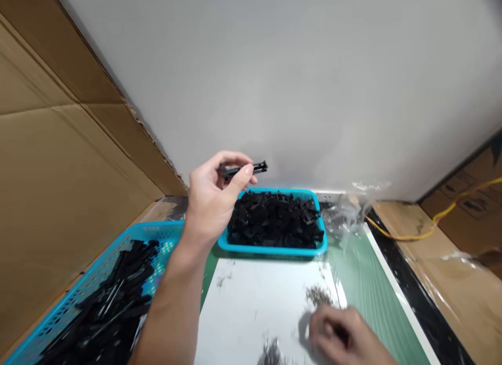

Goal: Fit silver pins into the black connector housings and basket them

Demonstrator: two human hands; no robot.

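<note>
- Forearm (176, 297) of the left arm slants up from the bottom edge; the left hand (212, 192) is raised, thumb toward the camera.
- Black slotted plastic part (257, 168): pinched between the left thumb and fingers, above the far rim of the blue tray (270, 249), one end sticking out to the right.
- The right hand (337, 331) is low and blurred, fingers curled, over the right side of the white sheet (251, 297), near a pile of tiny brownish metal pieces (318, 295); whether it grips anything, I cannot tell.
- The blue tray is heaped with short black plastic pieces (274, 218).
- The perforated blue basket (157, 225), left of the forearm, carries long black parts (113, 297), jumbled lengthwise.
- A clear plastic bag (343, 216) sits just beside the tray's right end; its contents are unclear.
- Silvery slivers (270, 353) lie at the sheet's near edge.
</note>
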